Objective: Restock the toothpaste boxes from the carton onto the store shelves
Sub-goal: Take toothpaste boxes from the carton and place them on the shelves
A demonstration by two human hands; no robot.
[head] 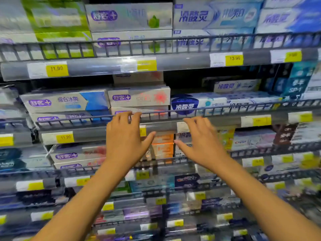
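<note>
Nearest to me, both bare forearms reach up from the bottom of the view toward the shelving. My left hand (124, 138) is spread flat with fingers straight and thumb out, holding nothing; its fingertips lie over the wire rail (225, 106) of the middle shelf, though I cannot tell whether they press on it. My right hand (201, 143) is just beside it, also open and empty, blurred, with its fingertips up at the grey price strip (90, 134) under that rail. Between the two thumbs, one shelf lower, I see an orange box (163, 145). A yellow tag reading 11.90 (65, 137) sits on the strip to the left. Behind the rail the toothpaste boxes lie stacked lengthwise: a white box with a red burst (139, 97) right above my left hand, a blue-and-white box (66, 101) to its left, and a box with a dark blue oval (199, 103) to its right. Farther up, the top shelf carries more boxes (128, 16) behind its own rail, with a 13.90 tag (234, 58) below them.
</note>
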